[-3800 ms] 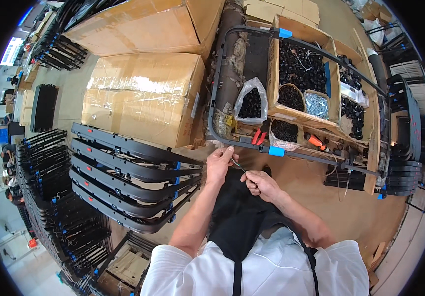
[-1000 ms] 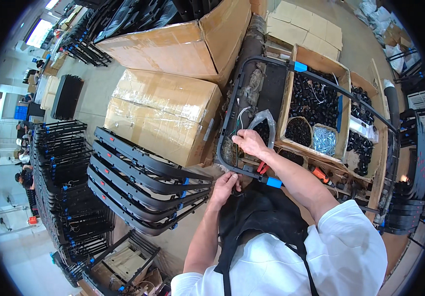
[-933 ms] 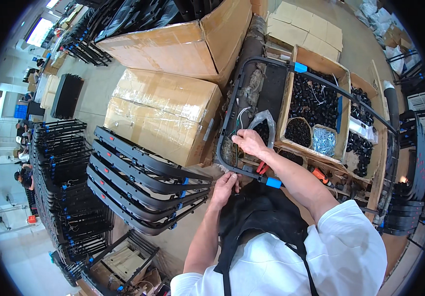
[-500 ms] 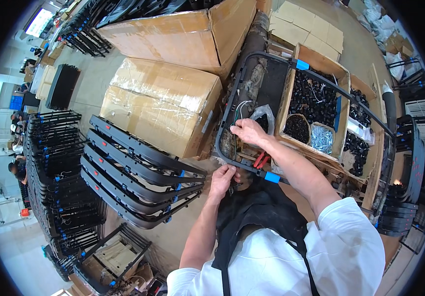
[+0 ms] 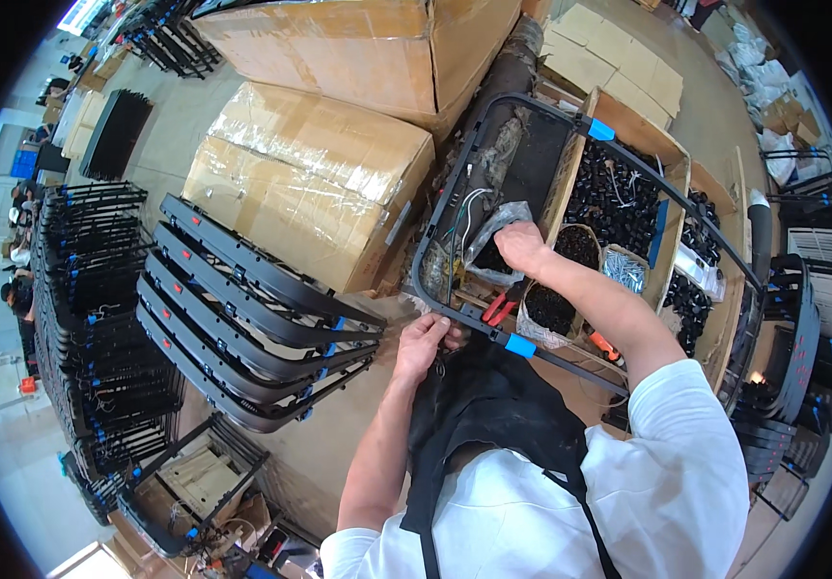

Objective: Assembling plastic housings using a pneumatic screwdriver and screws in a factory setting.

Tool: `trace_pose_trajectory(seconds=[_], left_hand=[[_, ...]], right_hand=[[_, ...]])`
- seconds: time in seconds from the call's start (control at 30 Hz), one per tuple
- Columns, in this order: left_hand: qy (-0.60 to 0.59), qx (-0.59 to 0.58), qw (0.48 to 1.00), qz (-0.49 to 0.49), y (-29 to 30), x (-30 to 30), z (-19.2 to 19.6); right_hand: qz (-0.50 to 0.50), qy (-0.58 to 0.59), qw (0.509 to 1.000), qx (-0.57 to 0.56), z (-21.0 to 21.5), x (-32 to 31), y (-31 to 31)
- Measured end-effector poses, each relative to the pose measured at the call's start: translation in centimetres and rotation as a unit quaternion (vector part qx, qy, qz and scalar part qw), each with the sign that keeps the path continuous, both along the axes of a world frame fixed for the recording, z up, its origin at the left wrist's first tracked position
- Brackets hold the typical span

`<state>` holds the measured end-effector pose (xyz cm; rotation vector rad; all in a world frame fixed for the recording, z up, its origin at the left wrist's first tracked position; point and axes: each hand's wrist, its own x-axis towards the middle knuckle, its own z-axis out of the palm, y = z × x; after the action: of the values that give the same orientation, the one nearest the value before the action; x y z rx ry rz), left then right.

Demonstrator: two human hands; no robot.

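While left hand (image 5: 428,340) gripped near rail of black frame (image 5: 455,314), fingers curled around it, right hand (image 5: 522,246) reached into plastic bag (image 5: 489,236) of small black parts inside frame; fingers bent down, what they pinched could not tell. Finished frames (image 5: 242,309) stacked at left. Current frame judged mid-assembly, fitting not yet done.

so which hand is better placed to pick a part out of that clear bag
Right. The right hand is already at the clear plastic bag inside the frame, while the left hand grips the black metal frame at its near edge.
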<state>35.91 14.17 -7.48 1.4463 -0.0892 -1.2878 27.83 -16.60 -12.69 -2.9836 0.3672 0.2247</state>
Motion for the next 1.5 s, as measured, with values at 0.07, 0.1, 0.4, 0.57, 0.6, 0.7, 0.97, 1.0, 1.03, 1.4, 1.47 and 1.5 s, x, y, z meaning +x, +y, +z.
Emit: trace_pose_trajectory(seconds=[0.07, 0.1, 0.4, 0.57, 0.6, 0.7, 0.97, 1.0, 1.03, 1.4, 1.47, 1.5], left_hand=[[0.018, 0.012, 1.0, 0.004, -0.3, 0.2, 0.7], [0.036, 0.019, 0.999, 0.004, -0.3, 0.4, 0.9], [0.061, 0.008, 0.998, -0.007, -0.1, 0.9, -0.3], [0.065, -0.026, 0.997, -0.016, 0.1, 0.9, -0.7], [0.069, -0.024, 0.997, -0.015, 0.2, 0.9, -0.7], [0.074, -0.028, 0.997, -0.018, 0.2, 1.2, -1.0], [0.057, -0.016, 0.998, -0.038, 0.1, 0.9, -1.4], [0.054, 0.003, 0.998, -0.039, -0.1, 1.0, -0.5], [0.051, 0.021, 0.998, -0.043, -0.5, 1.1, 0.2], [0.049, -0.045, 0.997, 0.029, 0.3, 0.9, -2.7], [0.074, -0.035, 0.997, 0.008, 0.4, 1.1, -3.6], [0.074, -0.032, 0.997, 0.005, 0.3, 1.1, -3.7]], right_hand=[[0.005, 0.1, 0.995, -0.032, -2.2, 0.8, 0.3], [0.005, 0.093, 0.995, -0.045, -3.5, 1.1, 0.3], [0.04, 0.062, 0.997, -0.014, -1.3, 0.7, -1.6], [-0.075, -0.031, 0.982, 0.168, 1.4, -0.6, -2.6], [-0.078, -0.032, 0.983, 0.163, 1.8, -0.7, -2.6], [-0.175, -0.043, 0.936, 0.302, 3.4, -0.9, -2.2], [-0.067, -0.091, 0.939, 0.324, 13.2, -0.3, 6.9], [-0.015, -0.11, 0.943, 0.314, 14.6, 0.1, 9.3], [0.022, -0.125, 0.942, 0.312, 14.6, 0.2, 11.3], [-0.205, -0.058, 0.916, 0.339, 12.9, -0.6, 20.1], [-0.226, -0.071, 0.9, 0.366, 12.0, -1.1, 20.4], [-0.243, -0.082, 0.883, 0.392, 11.6, -1.3, 20.7]])
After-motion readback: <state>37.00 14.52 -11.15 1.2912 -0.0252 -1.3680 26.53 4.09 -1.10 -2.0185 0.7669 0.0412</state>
